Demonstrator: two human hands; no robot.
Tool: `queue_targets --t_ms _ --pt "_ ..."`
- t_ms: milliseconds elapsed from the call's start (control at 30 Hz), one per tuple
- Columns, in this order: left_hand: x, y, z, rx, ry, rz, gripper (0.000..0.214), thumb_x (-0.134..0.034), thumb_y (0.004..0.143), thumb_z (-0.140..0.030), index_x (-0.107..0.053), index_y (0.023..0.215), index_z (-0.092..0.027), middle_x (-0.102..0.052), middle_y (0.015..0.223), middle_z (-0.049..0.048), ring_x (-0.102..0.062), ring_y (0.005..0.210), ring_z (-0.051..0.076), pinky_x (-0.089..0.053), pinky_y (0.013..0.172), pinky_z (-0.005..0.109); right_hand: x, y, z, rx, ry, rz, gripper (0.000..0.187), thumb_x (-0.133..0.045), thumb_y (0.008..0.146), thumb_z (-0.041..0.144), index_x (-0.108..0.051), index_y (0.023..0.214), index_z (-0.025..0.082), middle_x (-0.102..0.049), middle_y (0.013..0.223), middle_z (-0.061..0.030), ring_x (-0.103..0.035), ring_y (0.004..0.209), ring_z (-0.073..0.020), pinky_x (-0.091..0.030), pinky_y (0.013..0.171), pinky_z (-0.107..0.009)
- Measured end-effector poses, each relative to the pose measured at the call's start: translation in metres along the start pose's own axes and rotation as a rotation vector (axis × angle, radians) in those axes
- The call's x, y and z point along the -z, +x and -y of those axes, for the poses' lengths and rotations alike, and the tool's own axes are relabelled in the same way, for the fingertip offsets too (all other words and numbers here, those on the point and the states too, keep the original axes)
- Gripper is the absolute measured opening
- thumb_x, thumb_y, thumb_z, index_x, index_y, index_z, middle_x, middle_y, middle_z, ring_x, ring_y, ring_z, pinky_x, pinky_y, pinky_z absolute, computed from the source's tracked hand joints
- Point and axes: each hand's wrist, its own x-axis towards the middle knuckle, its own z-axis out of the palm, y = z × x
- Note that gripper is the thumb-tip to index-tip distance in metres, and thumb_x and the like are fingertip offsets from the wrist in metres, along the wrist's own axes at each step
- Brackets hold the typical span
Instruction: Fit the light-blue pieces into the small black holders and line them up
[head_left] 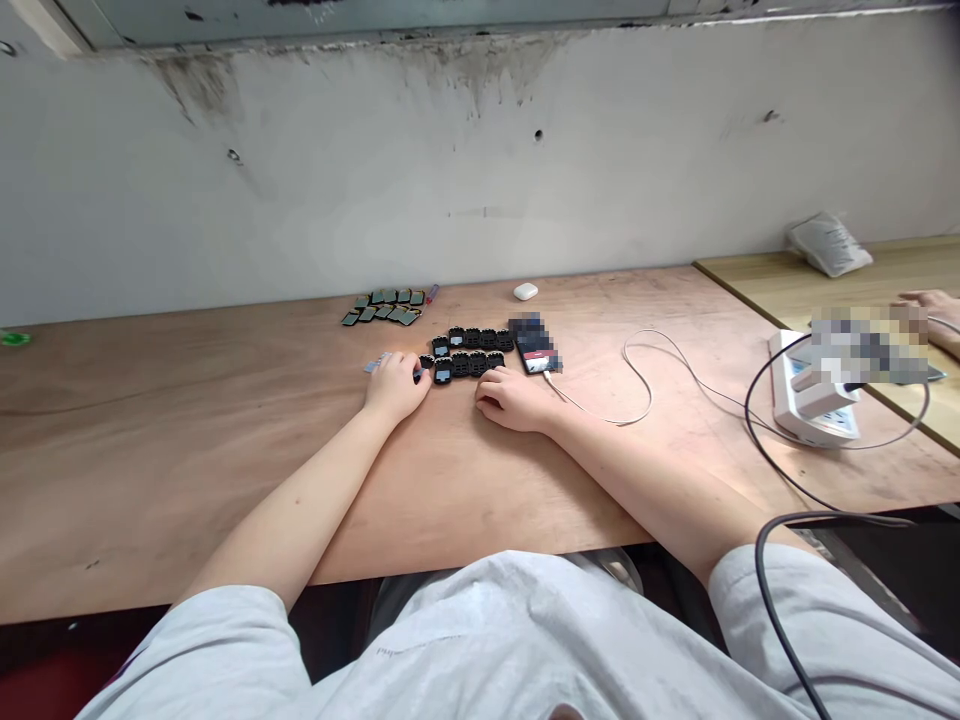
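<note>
Two rows of small black plastic housings [478, 364] lie on the wooden table in front of me. A few at the left end carry pale blue-grey squares [444, 367]. At that end my left hand [397, 386] rests with curled fingers over a light blue sheet [376, 363], which it partly covers. Whatever its fingertips grip is hidden. My right hand [514, 398] lies just in front of the right end of the rows, its fingers folded inward; what they hold, if anything, cannot be made out.
Several grey-faced black pieces [384, 306] lie farther back beside a small pen-like tool [433, 293]. A phone [537, 345] with a white cable [646, 395] and a white case [526, 291] are to the right. Beyond are a power strip [814, 415] and another person's hand [930, 305].
</note>
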Motion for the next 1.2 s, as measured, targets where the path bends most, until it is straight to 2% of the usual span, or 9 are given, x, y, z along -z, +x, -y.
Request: queue_targets --t_ms 333,800,1100,1200 --pt "-0.0018 -0.0005 0.0006 -0.010 0.006 -0.018 0.021 -0.058 0.093 -0.042 -0.058 0.084 -0.022 -0.065 0.092 0.0122 -0.061 0.097 0.034 -0.046 0.080 0.043 -0.0012 -0.0001 -0.0002 0.003 0.009 -0.006 0.013 -0.060 0.096 0.017 -0.070 0.089 0.019 -0.068 0.101 -0.0092 -0.059 0.097 -0.0231 -0.048 0.089 -0.037" --pt "-0.0031 -0.0009 0.0001 -0.048 -0.011 -0.014 0.022 -0.055 0.095 -0.042 -0.060 0.084 -0.023 -0.067 0.091 0.0106 -0.061 0.090 0.030 -0.045 0.079 0.042 0.0007 0.0004 0.0014 -0.003 0.009 0.005 0.012 -0.061 0.095 0.016 -0.071 0.089 0.019 -0.068 0.101 -0.0094 -0.059 0.097 -0.0232 -0.048 0.089 -0.037" --pt "-0.0025 -0.0004 -0.0009 -0.054 -0.032 -0.007 0.023 -0.051 0.097 -0.037 -0.060 0.082 -0.022 -0.066 0.089 0.0102 -0.062 0.091 0.029 -0.046 0.080 0.041 0.0007 0.0002 0.0011 -0.003 0.003 0.001 0.012 -0.061 0.096 0.017 -0.071 0.090 0.019 -0.068 0.100 -0.0095 -0.059 0.096 -0.0232 -0.048 0.089 -0.037" --pt "-0.0036 0.0001 0.0011 -0.044 -0.064 -0.025 0.023 -0.047 0.098 -0.033 -0.063 0.087 -0.021 -0.066 0.093 0.0117 -0.062 0.094 0.030 -0.047 0.084 0.042 0.0008 0.0001 0.0014 -0.004 -0.004 0.002 0.012 -0.061 0.096 0.017 -0.071 0.089 0.019 -0.068 0.101 -0.0096 -0.059 0.096 -0.0232 -0.048 0.088 -0.037"
